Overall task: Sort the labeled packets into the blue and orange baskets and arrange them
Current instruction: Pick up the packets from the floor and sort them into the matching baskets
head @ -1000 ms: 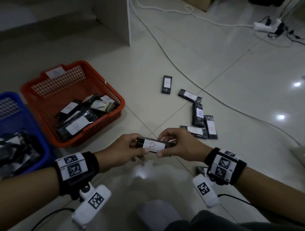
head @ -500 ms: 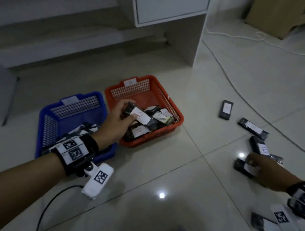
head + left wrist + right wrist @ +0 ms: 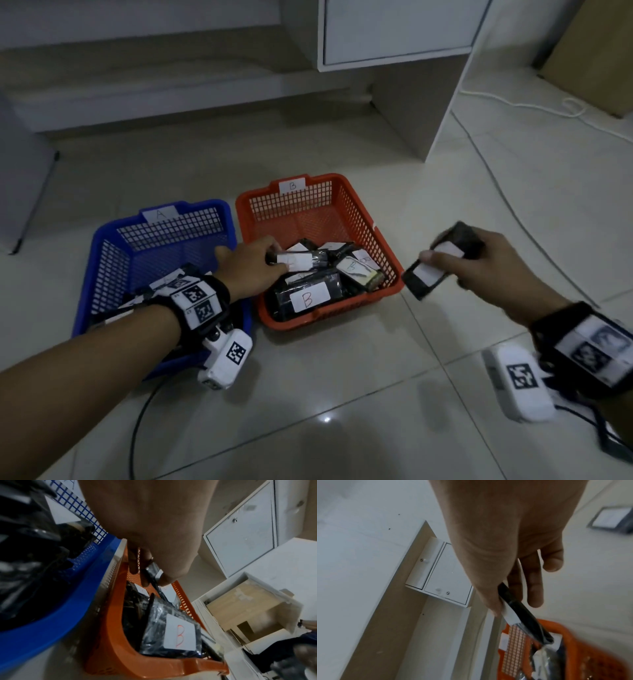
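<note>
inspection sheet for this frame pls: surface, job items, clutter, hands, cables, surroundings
Surface: pale glossy tiled floor, ceiling light glare on it.
Job's things: blue basket tagged A, dark packets inside; orange basket tagged B, holding several packets, the front packet marked B.
Clutter: nothing seen.
Hands: left hand over the orange basket, pinching a labeled packet; right hand beside that basket, gripping two packets, letters unreadable.
Cables: white cord on the floor far right; black wire under the left forearm.
Surroundings: white cabinet above, cardboard box at top right.
</note>
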